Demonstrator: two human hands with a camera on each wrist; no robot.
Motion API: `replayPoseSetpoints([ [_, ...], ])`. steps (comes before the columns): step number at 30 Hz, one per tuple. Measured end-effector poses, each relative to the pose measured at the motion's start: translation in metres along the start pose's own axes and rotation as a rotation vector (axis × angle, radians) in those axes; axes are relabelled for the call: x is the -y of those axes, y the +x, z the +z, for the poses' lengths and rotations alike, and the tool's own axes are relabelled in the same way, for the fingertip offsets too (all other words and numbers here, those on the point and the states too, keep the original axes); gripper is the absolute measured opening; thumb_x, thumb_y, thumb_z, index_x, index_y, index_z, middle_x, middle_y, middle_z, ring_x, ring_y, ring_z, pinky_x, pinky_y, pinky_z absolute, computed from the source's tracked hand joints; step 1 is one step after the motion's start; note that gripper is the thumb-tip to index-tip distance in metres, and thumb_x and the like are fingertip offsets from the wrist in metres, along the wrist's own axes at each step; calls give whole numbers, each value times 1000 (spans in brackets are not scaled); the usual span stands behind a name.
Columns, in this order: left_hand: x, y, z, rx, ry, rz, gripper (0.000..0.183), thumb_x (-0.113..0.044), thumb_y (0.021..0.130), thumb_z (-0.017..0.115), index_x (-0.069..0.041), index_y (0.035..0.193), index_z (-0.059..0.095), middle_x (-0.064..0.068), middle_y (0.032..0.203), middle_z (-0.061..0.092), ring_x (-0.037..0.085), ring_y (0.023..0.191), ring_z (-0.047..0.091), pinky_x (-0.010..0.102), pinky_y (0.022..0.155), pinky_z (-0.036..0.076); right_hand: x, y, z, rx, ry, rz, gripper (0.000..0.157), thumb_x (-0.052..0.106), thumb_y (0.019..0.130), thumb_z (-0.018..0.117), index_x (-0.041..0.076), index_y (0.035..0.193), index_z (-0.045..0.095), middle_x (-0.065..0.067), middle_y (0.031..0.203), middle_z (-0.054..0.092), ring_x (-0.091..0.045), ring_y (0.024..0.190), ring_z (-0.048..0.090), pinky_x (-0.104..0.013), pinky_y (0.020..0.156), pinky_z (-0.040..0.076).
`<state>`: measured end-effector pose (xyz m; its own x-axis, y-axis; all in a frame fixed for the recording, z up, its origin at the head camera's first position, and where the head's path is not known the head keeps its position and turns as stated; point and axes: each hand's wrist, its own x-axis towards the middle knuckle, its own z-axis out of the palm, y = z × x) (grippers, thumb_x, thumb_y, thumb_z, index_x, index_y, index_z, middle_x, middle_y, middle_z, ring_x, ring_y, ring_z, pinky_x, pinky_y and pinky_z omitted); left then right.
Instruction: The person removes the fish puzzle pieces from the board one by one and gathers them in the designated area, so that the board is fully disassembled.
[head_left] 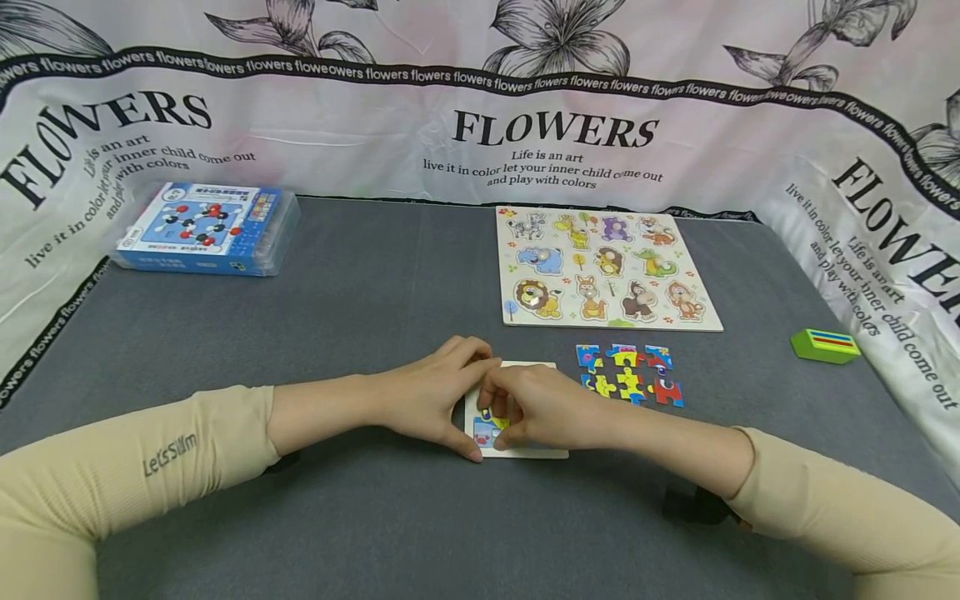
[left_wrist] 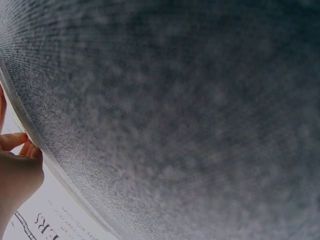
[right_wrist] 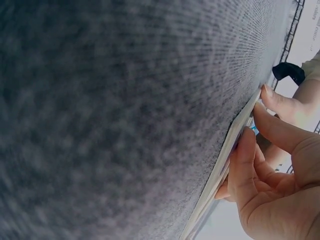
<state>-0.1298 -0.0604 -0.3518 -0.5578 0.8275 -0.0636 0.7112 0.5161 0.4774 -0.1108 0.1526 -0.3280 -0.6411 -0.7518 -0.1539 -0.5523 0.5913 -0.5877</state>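
Observation:
A small white-bordered puzzle board (head_left: 529, 454) lies on the grey table, partly hidden under both hands. My left hand (head_left: 431, 390) spreads along its left side, thumb at the lower left corner and fingers at the upper left. Over the board, my right hand (head_left: 543, 406) has thumb and fingertips bent together at a small yellow and blue puzzle piece (head_left: 491, 414), mostly covered by the fingers. A light blue picture part (head_left: 483, 433) shows on the board below it. In the right wrist view, the right fingers (right_wrist: 245, 155) are close at the board's edge (right_wrist: 220, 167).
Several loose jigsaw pieces (head_left: 630, 383) lie right of the board. Behind them is a large animal puzzle board (head_left: 611, 321). A blue-and-white molecule-model box (head_left: 198, 225) sits at the back left, and a green block with colored stripes (head_left: 825, 346) at the right. A printed curtain (head_left: 360, 133) borders the table.

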Motion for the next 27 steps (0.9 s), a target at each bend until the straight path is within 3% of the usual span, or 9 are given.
replayPoseSetpoints([
  [9, 1, 0, 0, 5, -4, -4, 96, -60, 71, 81, -21, 148, 39, 1, 142, 37, 16, 126, 36, 35, 109, 41, 2, 0, 1, -14, 31, -5, 37, 13, 76, 85, 13, 103, 60, 4, 88, 65, -3, 72, 59, -18, 67, 50],
  [21, 0, 0, -1, 11, -6, -5, 97, -61, 71, 81, -21, 148, 39, 1, 143, 36, 17, 129, 36, 35, 110, 41, 2, -1, -1, 3, 187, 12, 13, 12, 90, 71, 16, 98, 62, 5, 73, 62, -2, 59, 55, -20, 56, 46],
  [27, 0, 0, 0, 11, 1, -3, 99, -61, 71, 80, -21, 150, 37, 0, 141, 37, 15, 124, 36, 34, 106, 42, 0, -1, -7, 26, 259, 47, 11, 17, 89, 72, 19, 97, 65, 6, 75, 63, -5, 65, 59, -22, 65, 50],
])
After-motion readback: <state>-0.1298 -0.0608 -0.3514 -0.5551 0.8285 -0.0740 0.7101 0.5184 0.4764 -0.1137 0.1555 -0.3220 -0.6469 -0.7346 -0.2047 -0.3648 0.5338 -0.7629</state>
